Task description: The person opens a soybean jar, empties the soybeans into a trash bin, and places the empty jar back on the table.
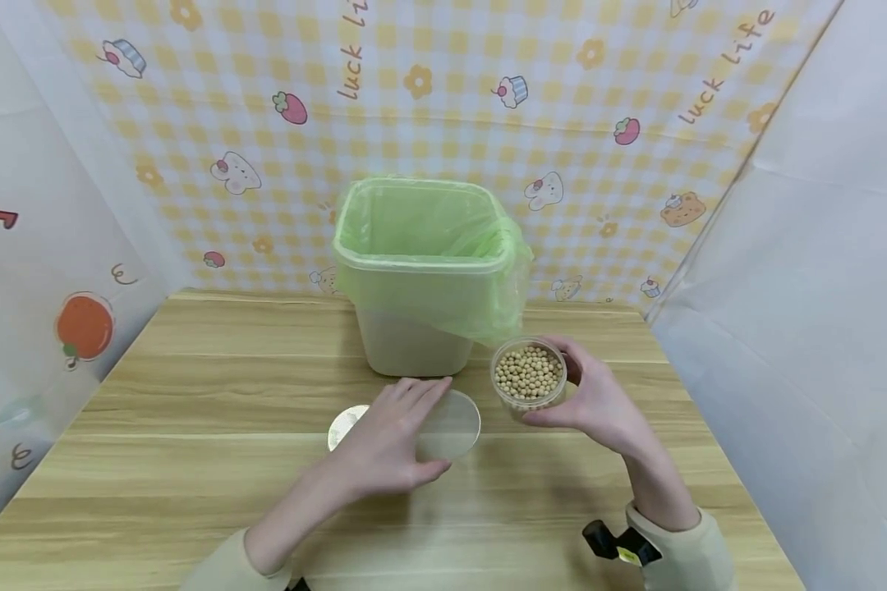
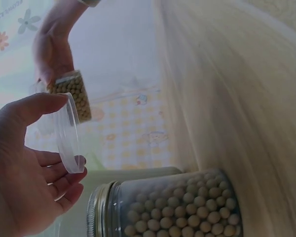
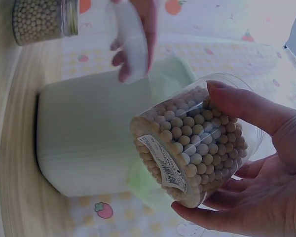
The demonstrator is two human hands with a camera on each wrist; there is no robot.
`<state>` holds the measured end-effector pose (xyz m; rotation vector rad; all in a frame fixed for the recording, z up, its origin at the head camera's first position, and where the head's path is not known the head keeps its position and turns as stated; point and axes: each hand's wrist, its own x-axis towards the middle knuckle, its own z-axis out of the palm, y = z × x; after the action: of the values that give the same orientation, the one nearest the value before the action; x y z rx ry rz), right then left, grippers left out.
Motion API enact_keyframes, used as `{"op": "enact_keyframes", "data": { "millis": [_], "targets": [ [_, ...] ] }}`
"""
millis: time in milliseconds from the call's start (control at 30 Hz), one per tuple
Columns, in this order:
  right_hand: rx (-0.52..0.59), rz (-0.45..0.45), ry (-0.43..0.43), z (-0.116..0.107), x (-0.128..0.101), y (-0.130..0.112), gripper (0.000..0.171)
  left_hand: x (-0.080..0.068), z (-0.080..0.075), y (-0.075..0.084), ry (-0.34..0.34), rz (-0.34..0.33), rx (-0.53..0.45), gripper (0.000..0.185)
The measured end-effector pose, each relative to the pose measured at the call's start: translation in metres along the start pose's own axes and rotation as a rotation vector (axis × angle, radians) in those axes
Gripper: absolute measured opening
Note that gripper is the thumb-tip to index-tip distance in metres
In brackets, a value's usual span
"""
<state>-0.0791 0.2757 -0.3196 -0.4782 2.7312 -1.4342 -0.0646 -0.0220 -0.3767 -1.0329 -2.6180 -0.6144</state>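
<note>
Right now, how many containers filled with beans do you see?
2. An open clear jar is held in the right hand; a metal-lidded jar stands on the table, mostly hidden under the left hand.

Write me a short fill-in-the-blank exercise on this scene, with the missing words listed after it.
1. The right hand grips an open clear jar filled with round ____.
2. The left hand holds a clear plastic ____ by its edge.
3. The bin at the back of the wooden table is lined with a ____ plastic bag.
4. A second jar, lying on the table by the left hand, has a ____ lid.

Missing words: beans; lid; green; metal
</note>
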Motion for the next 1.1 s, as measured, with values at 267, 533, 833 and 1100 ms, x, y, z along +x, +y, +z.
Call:
{"op": "enact_keyframes", "data": {
  "millis": [267, 533, 833, 1100],
  "targets": [
    [0.004, 0.017, 0.021, -0.004, 0.000, 0.000, 0.093, 0.003, 0.020, 0.004, -0.158, -0.002, 0.042, 0.098],
    [0.019, 0.015, 0.034, -0.005, -0.001, -0.001, 0.093, 0.008, 0.033, 0.009, -0.356, -0.008, 0.042, 0.096],
    [0.018, 0.008, 0.036, -0.005, -0.001, -0.002, 0.092, 0.007, 0.043, 0.012, -0.418, 0.075, 0.171, 0.088],
    [-0.007, -0.003, 0.049, -0.005, -0.003, -0.003, 0.091, 0.006, 0.052, 0.015, -0.425, 0.099, 0.215, 0.083]
  ]
}}
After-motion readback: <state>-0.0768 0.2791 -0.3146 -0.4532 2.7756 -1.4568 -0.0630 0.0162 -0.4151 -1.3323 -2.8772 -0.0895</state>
